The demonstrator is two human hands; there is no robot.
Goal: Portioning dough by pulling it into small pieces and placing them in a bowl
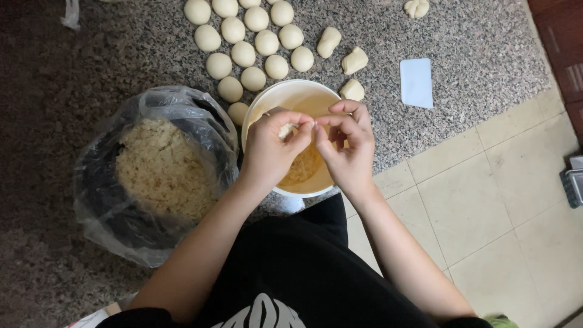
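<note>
Both hands meet above a round white bowl [267, 104] that stands at the front edge of a speckled granite worktop [473, 36]. The left hand [269, 152] has its fingers curled in, thumb and forefinger pinched on a small piece of pale dough [285, 129]. The right hand [348, 146] faces it, fingertips bent and pressed to the same piece from the other side, so the dough sits between the two hands, held just over the bowl. Inside the bowl lies a yellowish shredded filling [302, 170], partly hidden by the hands.

Just left of the bowl, touching or almost touching it, a dark pot lined with a clear plastic bag [97, 200] holds a mound of crumbly pale mixture [164, 170]. Behind the bowl, a cluster of smooth round dough balls [243, 53] lies in rows on the worktop, and three rougher, shaped dough pieces [354, 60] lie to their right. A white rectangular scraper [416, 82] lies flat further right, well apart from the bowl. Another shaped piece of dough [416, 7] lies at the far edge. Beige floor tiles [516, 194] show below on the right.
</note>
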